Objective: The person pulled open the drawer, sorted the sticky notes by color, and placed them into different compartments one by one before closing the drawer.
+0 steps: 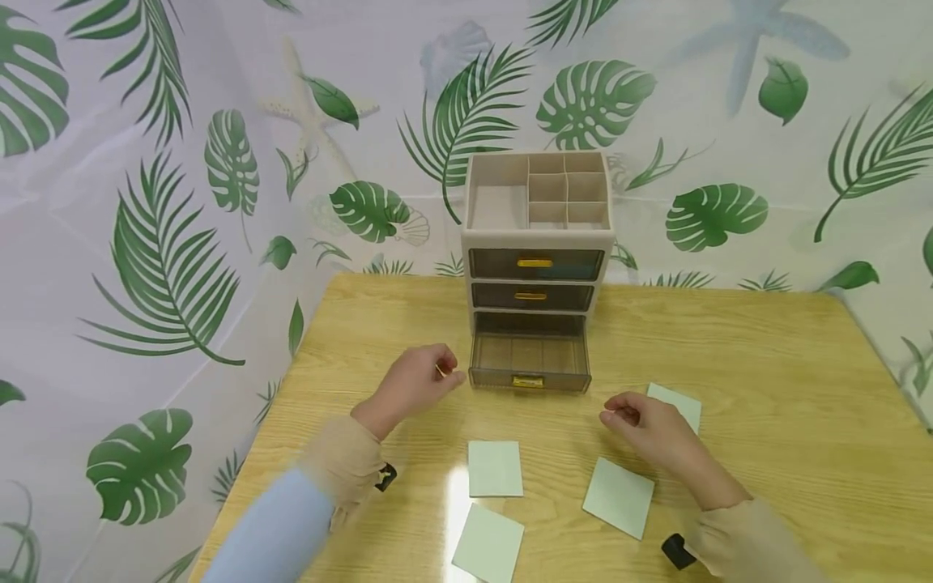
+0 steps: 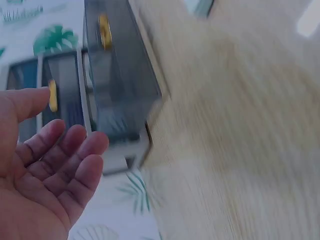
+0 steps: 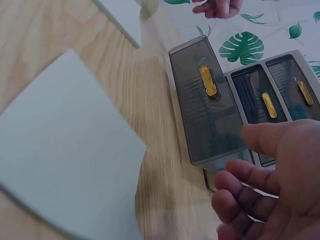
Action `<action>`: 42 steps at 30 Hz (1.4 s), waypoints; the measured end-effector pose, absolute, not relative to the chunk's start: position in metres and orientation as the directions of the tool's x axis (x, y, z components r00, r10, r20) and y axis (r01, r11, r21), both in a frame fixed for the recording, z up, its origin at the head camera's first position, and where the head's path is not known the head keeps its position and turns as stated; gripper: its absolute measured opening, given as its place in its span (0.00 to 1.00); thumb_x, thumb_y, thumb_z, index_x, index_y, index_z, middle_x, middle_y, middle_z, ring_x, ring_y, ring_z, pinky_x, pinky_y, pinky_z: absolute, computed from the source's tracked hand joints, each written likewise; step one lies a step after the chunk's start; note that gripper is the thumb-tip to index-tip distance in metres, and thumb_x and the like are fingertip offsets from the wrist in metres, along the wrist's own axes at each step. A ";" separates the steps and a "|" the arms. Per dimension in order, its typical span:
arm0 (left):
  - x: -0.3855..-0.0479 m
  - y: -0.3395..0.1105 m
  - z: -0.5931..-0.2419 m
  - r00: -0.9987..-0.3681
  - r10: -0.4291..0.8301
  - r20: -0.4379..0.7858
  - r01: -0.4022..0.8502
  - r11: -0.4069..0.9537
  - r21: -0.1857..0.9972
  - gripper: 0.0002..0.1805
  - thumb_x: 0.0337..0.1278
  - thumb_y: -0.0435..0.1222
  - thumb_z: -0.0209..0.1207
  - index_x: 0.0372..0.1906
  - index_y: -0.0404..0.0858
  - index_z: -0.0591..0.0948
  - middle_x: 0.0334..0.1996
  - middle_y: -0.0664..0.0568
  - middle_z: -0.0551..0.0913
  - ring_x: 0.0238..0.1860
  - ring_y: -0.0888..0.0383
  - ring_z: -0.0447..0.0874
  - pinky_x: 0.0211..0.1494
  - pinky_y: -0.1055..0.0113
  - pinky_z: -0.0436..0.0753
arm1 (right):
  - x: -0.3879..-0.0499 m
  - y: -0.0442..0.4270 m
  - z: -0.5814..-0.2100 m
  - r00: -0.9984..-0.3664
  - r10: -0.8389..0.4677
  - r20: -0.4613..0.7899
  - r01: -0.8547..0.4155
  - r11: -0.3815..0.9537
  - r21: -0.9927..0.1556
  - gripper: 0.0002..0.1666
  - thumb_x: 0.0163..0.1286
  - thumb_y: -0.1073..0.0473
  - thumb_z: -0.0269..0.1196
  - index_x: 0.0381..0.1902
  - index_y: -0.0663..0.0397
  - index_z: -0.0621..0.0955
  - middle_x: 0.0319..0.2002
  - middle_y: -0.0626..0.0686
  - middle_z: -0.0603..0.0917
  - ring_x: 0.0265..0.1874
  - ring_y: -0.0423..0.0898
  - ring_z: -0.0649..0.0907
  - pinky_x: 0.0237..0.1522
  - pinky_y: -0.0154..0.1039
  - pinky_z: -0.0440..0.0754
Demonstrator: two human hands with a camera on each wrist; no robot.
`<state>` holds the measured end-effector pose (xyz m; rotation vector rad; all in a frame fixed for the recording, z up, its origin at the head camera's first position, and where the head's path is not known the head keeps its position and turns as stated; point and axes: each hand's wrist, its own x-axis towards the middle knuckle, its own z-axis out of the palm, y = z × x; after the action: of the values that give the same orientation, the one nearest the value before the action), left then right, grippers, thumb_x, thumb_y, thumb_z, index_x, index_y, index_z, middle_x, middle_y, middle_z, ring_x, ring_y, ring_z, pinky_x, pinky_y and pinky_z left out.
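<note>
A beige desktop organizer (image 1: 538, 240) with dark see-through drawers and gold handles stands at the back of the table. Its bottom drawer (image 1: 529, 379) is pulled out, and no contents show in it. My left hand (image 1: 417, 379) hovers just left of that drawer, fingers loosely bent around nothing. To the drawer's right, my right hand (image 1: 652, 429) is also in the air with relaxed fingers, holding nothing. Near it lie a pale green square pad (image 1: 619, 497) and another pad (image 1: 678, 405), partly hidden behind the hand. In the right wrist view a pad (image 3: 70, 150) looms close.
Two more pale green pads, an upper pad (image 1: 495, 469) and a lower pad (image 1: 488, 543), lie at the front middle of the wooden table (image 1: 787, 389). Open compartments (image 1: 567, 190) top the organizer. A leaf-patterned cloth (image 1: 291, 202) hangs behind and on the left.
</note>
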<state>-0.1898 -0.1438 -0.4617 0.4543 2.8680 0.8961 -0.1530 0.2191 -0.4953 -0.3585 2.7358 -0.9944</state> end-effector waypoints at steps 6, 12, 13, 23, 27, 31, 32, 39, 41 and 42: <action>-0.150 -0.111 -0.456 -0.850 0.525 -0.050 0.461 0.785 0.413 0.23 0.61 0.51 0.61 0.51 0.38 0.79 0.42 0.51 0.83 0.41 0.58 0.80 0.42 0.65 0.79 | -0.136 0.236 -0.494 -0.943 -0.313 -0.110 -0.193 0.786 -0.587 0.26 0.70 0.45 0.60 0.50 0.62 0.80 0.37 0.49 0.82 0.37 0.45 0.79 0.38 0.44 0.79; -0.126 -0.091 -0.461 -0.810 0.572 -0.130 0.525 0.806 0.274 0.33 0.56 0.59 0.61 0.59 0.40 0.75 0.54 0.50 0.78 0.53 0.55 0.77 0.49 0.62 0.79 | -0.117 0.249 -0.499 -0.929 -0.332 -0.161 -0.204 0.826 -0.526 0.31 0.65 0.40 0.63 0.52 0.61 0.80 0.43 0.53 0.82 0.42 0.51 0.81 0.41 0.50 0.80; -0.124 -0.091 -0.464 -0.808 0.573 -0.135 0.533 0.809 0.246 0.35 0.55 0.60 0.61 0.60 0.40 0.75 0.55 0.49 0.77 0.54 0.54 0.76 0.50 0.62 0.79 | -0.114 0.249 -0.500 -0.927 -0.336 -0.167 -0.208 0.831 -0.516 0.32 0.64 0.39 0.63 0.52 0.60 0.80 0.43 0.53 0.82 0.42 0.51 0.81 0.41 0.50 0.80; -0.107 -0.112 -0.501 -0.839 0.519 -0.163 0.492 0.852 0.178 0.46 0.47 0.64 0.64 0.61 0.34 0.73 0.53 0.46 0.75 0.51 0.52 0.75 0.49 0.60 0.79 | -0.092 0.246 -0.518 -0.932 -0.358 -0.056 -0.305 0.859 -0.411 0.37 0.54 0.35 0.69 0.50 0.58 0.81 0.45 0.52 0.80 0.43 0.51 0.80 0.42 0.51 0.80; -0.101 -0.115 -0.506 -0.844 0.511 -0.165 0.478 0.855 0.200 0.49 0.45 0.66 0.64 0.62 0.33 0.72 0.52 0.46 0.74 0.49 0.52 0.75 0.47 0.60 0.80 | -0.088 0.244 -0.523 -0.932 -0.358 -0.065 -0.304 0.865 -0.399 0.37 0.53 0.35 0.70 0.51 0.57 0.81 0.46 0.53 0.80 0.46 0.54 0.80 0.43 0.54 0.80; -0.099 -0.114 -0.512 -0.847 0.510 -0.150 0.473 0.852 0.225 0.49 0.44 0.66 0.64 0.63 0.32 0.72 0.51 0.46 0.75 0.48 0.53 0.75 0.45 0.61 0.80 | -0.086 0.241 -0.525 -0.935 -0.350 -0.064 -0.297 0.868 -0.398 0.36 0.52 0.38 0.72 0.50 0.56 0.81 0.45 0.52 0.79 0.46 0.55 0.79 0.43 0.55 0.80; -0.099 -0.114 -0.514 -0.849 0.506 -0.150 0.467 0.853 0.231 0.49 0.45 0.66 0.63 0.63 0.32 0.71 0.52 0.46 0.75 0.48 0.53 0.75 0.46 0.61 0.80 | -0.085 0.241 -0.525 -0.935 -0.349 -0.063 -0.297 0.868 -0.398 0.35 0.52 0.38 0.72 0.50 0.56 0.81 0.46 0.52 0.79 0.47 0.55 0.79 0.44 0.55 0.80; -0.102 -0.113 -0.522 -0.870 0.468 -0.155 0.420 0.868 0.264 0.49 0.47 0.67 0.61 0.65 0.35 0.70 0.54 0.46 0.74 0.51 0.52 0.74 0.49 0.58 0.79 | -0.087 0.239 -0.528 -0.935 -0.346 -0.076 -0.285 0.863 -0.418 0.31 0.52 0.41 0.73 0.47 0.55 0.81 0.43 0.50 0.80 0.45 0.53 0.79 0.44 0.53 0.79; -0.103 -0.113 -0.523 -0.874 0.463 -0.149 0.413 0.869 0.274 0.48 0.47 0.66 0.62 0.64 0.35 0.71 0.53 0.46 0.75 0.50 0.52 0.75 0.48 0.58 0.79 | -0.089 0.238 -0.529 -0.934 -0.345 -0.096 -0.273 0.861 -0.430 0.30 0.52 0.41 0.73 0.45 0.54 0.80 0.41 0.49 0.80 0.43 0.51 0.79 0.42 0.51 0.79; -0.103 -0.113 -0.523 -0.877 0.458 -0.147 0.408 0.870 0.277 0.47 0.47 0.66 0.62 0.64 0.35 0.71 0.53 0.46 0.75 0.50 0.52 0.75 0.48 0.58 0.79 | -0.089 0.238 -0.529 -0.932 -0.347 -0.108 -0.270 0.859 -0.436 0.30 0.52 0.41 0.73 0.45 0.54 0.80 0.40 0.48 0.80 0.42 0.50 0.79 0.41 0.50 0.79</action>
<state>-0.1032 -0.1132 -0.5231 0.6644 2.8344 0.3520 -0.0893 0.2385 -0.5289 -0.4772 2.8509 -0.6292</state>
